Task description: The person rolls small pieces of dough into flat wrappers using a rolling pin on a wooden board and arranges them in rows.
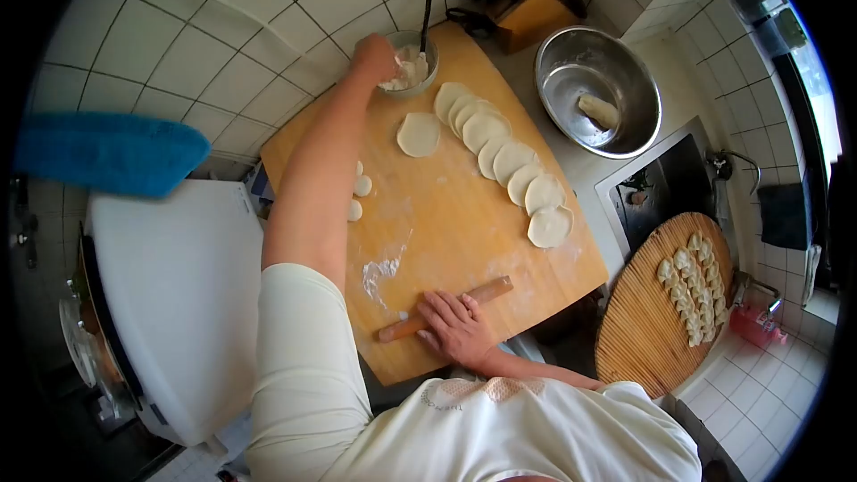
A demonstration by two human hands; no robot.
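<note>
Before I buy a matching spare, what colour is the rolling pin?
The rolling pin is warm brown, seen best in the head view.

The head camera is looking from above the shirt (pixel 536 428), facing forward and steeply down onto the worktop (pixel 428 241). It is viewing the right hand (pixel 457 328) from fairly near, just beyond the shirt, while the left hand (pixel 377 60) is showing farther off. The wide, round-edged view is bending straight lines and taking in the wall (pixel 187 45) beyond the left hand, plus the sink (pixel 665 183) and tray (pixel 629 330) to the right of the right hand.
</note>
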